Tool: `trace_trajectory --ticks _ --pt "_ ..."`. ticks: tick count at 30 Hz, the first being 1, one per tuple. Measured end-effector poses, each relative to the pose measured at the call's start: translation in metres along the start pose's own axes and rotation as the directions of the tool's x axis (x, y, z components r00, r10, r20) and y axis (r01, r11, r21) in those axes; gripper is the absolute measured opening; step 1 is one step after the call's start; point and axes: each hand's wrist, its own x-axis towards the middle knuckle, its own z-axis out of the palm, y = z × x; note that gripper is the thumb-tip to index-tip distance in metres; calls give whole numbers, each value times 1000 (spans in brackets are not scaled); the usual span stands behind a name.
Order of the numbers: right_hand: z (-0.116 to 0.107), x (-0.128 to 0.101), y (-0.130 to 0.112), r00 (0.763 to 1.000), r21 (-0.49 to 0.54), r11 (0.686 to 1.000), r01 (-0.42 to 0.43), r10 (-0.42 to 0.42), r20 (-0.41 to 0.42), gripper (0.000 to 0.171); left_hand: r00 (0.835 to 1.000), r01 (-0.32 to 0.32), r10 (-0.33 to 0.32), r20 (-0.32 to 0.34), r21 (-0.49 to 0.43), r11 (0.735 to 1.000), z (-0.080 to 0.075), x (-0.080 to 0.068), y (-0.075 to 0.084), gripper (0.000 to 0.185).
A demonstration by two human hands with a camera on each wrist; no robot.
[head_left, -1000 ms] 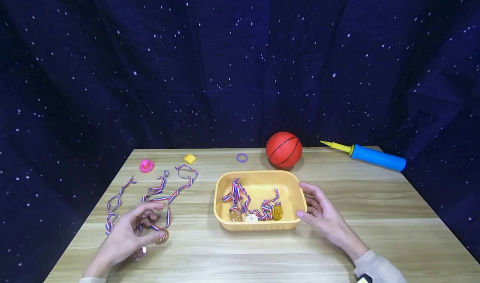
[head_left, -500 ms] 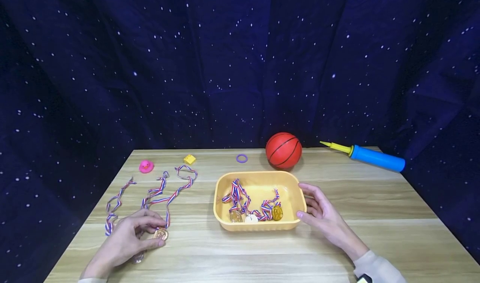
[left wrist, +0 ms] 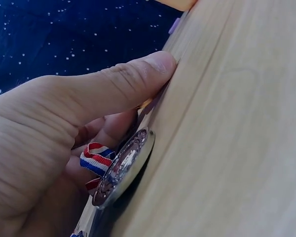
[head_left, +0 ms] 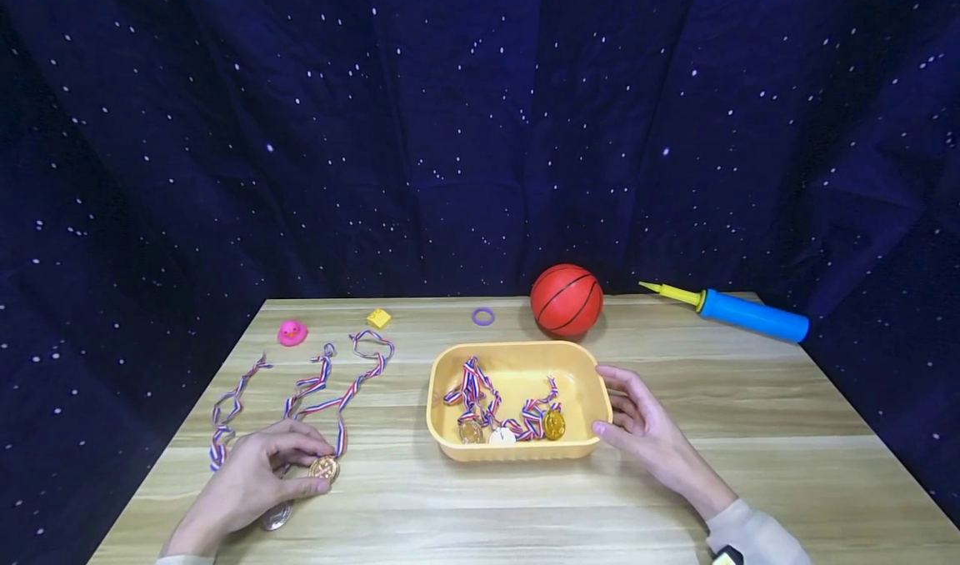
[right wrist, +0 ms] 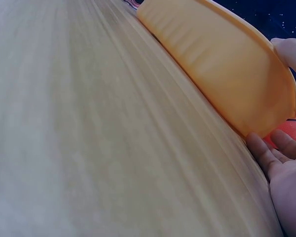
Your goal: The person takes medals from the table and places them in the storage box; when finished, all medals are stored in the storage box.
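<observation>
While the left hand (head_left: 247, 482) lies at the near left of the table (head_left: 465, 507), its thumb and fingers pinch a gold medal (head_left: 324, 467) that lies flat on the wood. A second, silvery medal (head_left: 276, 516) rests on the table just beside that hand; the left wrist view shows it (left wrist: 122, 167) lying close against the palm, with a bit of striped ribbon behind it. The ribbons (head_left: 330, 382) of these two trail away across the table toward the far left, so both are still outside the tray.

Further in, the right hand (head_left: 645, 432) rests relaxed and spread against the right end of the yellow tray (head_left: 517, 452), thumb at the near corner, fingers along the wall, steadying it and holding nothing. Inside the tray lie what look like three medals in the tray (head_left: 510, 427) with their ribbons bunched. By this layout the gathering seems more than half done: three in, one in the grip, one left to pick up.

Beyond the tray stand a purple ring (head_left: 483, 316), an orange ball (head_left: 567, 299), a blue pump (head_left: 738, 312), a yellow block (head_left: 379, 317) and a pink duck (head_left: 292, 332), all untouched.
</observation>
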Motion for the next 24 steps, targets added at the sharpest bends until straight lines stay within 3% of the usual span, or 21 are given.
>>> trace_trajectory --ticks 10,19,24 --pt "0 1 0 1000 2 1000 -12 12 -1 75 1000 26 -24 -20 92 995 1 1 4 39" --pt "0 0 0 1000 -4 1000 -2 2 -1 73 999 -35 37 -26 54 998 6 3 5 38" --pt "-1 0 0 1000 -8 1000 -17 17 -1 74 999 -30 31 -21 58 998 9 5 11 37"
